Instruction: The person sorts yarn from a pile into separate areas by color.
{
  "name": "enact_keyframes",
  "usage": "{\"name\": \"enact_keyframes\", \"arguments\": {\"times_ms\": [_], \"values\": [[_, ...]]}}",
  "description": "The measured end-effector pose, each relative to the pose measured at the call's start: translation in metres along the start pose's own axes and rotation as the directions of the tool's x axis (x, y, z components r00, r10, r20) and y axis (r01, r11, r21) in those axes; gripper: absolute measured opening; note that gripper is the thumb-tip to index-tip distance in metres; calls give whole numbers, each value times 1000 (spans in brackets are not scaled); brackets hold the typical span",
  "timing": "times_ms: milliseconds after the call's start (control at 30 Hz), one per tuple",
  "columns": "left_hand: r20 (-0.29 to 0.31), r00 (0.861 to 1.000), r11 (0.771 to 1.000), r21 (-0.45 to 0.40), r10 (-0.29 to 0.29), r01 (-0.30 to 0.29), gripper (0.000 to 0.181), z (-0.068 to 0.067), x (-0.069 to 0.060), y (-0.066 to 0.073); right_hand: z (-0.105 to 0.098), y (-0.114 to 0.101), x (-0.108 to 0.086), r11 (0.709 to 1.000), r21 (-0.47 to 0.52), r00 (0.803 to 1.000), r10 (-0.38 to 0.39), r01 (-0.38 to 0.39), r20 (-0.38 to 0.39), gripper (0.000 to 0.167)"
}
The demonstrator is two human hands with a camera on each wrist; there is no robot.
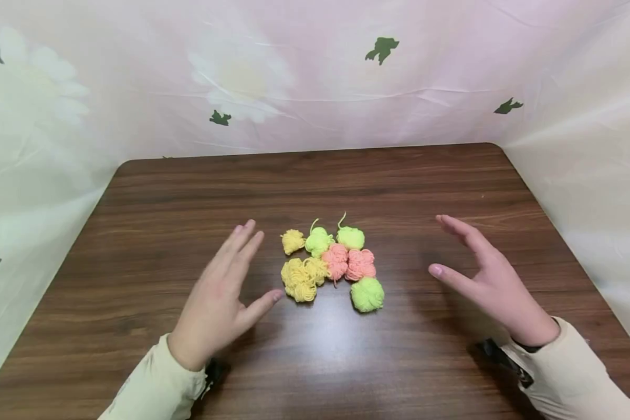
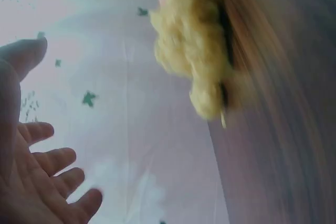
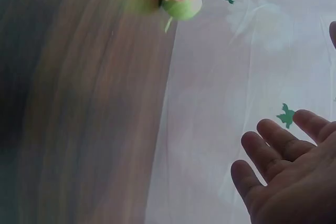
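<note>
Small balls of yarn lie grouped on the dark wooden table (image 1: 189, 192). On the group's left are a yellow clump (image 1: 299, 281) and a smaller yellow ball (image 1: 293, 241). Two pink balls, one of them a pink ball (image 1: 361, 265), touch in the middle. Green balls sit at the back, including a green ball (image 1: 350, 237) with a loose tail, and another green ball (image 1: 367, 294) is at the front right. My left hand (image 1: 217, 297) hovers left of the yellow clump, fingers extended and thumb apart. Off to the right, my right hand (image 1: 490, 280) holds nothing, its fingers spread from the thumb.
A pale curtain (image 1: 304, 76) with flowers and green leaf shapes hangs behind the table and along both sides. Light-coloured sleeves (image 1: 154, 382) cover both forearms, with dark bands at the wrists. A bright reflection lies on the tabletop in front of the yarn.
</note>
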State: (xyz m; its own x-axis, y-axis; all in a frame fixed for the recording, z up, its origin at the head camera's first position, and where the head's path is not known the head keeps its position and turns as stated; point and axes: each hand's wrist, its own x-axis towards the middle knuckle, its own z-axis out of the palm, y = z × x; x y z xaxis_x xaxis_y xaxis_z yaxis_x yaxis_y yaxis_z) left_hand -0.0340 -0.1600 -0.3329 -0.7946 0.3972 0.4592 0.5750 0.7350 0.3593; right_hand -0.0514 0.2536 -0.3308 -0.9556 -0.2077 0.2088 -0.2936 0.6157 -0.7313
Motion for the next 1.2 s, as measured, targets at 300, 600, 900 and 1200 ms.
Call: {"name": "enact_keyframes", "arguments": {"times_ms": [300, 600, 900, 1200], "values": [[100, 994, 922, -380, -34, 70, 80, 27, 4, 30, 19, 6, 9, 994, 113, 1000, -8, 10, -14, 71], [122, 991, 827, -551, -55, 114, 73, 50, 11, 44, 37, 8, 16, 986, 167, 1000, -14, 11, 18, 61], [170, 980, 741, -644, -105, 191, 70, 69, 16, 50, 52, 11, 25, 977, 208, 997, -48, 34, 60, 53], [263, 954, 690, -665, -142, 286, 71, 82, 16, 58, 62, 14, 38, 965, 263, 993, -48, 20, 103, 41]]}}
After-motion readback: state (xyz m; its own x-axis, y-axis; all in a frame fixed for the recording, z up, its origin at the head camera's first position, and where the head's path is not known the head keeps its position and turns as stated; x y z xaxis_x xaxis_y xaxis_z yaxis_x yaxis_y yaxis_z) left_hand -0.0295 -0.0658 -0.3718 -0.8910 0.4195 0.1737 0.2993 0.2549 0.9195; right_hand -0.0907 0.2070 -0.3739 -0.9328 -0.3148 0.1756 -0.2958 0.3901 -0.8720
